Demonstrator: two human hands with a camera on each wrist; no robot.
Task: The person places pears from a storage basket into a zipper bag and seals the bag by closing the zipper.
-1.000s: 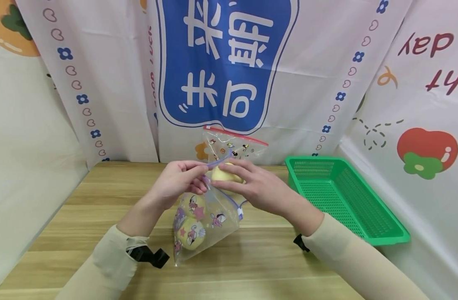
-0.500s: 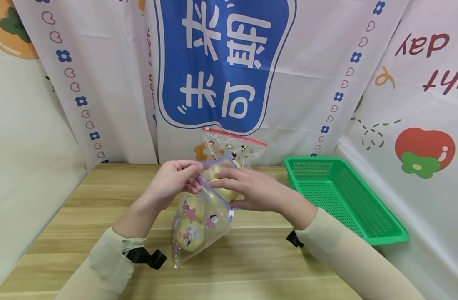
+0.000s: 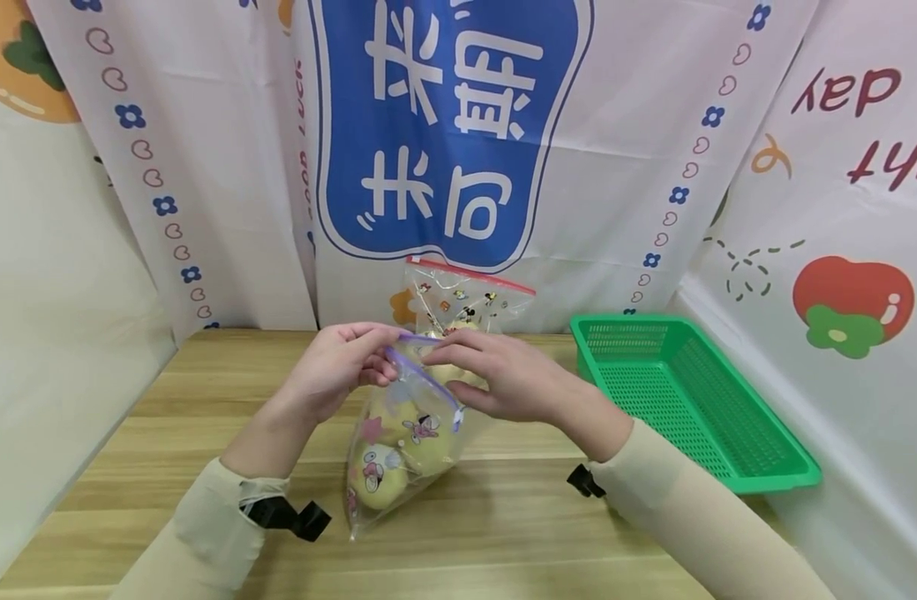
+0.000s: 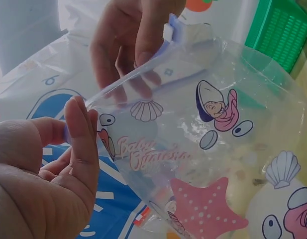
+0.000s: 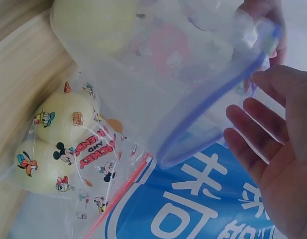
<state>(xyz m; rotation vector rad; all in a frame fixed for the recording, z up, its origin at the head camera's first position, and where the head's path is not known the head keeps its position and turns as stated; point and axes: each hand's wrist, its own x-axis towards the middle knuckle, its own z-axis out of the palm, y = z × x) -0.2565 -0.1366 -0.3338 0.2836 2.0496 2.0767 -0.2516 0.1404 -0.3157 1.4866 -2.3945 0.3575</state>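
Note:
A clear zip bag [image 3: 423,442] with purple zip edges and pink cartoon prints stands on the table, bulging with several pale yellow round fruits [image 3: 382,483]. One fruit [image 5: 96,25] in the right wrist view has a short dark stem, like a pear's. My left hand [image 3: 329,371] pinches the bag's mouth at its left end, between thumb and fingers. At the other side of the mouth is my right hand [image 3: 514,379], holding nothing; its fingers [image 5: 255,112] are spread and loosely bent beside the purple zip. The bag's mouth gapes between both hands.
Behind, a second zip bag [image 3: 477,300] with a red zip holds pale yellow fruits [image 5: 68,117] as well. A green perforated basket [image 3: 754,392] lies on the right side of the wooden table [image 3: 203,400]. Printed cloths [image 3: 608,167] surround the table.
The fruit in my right hand has gone down into the purple-zip bag and lies against the others. My right fingers have let go of it; the left hand keeps its pinch.

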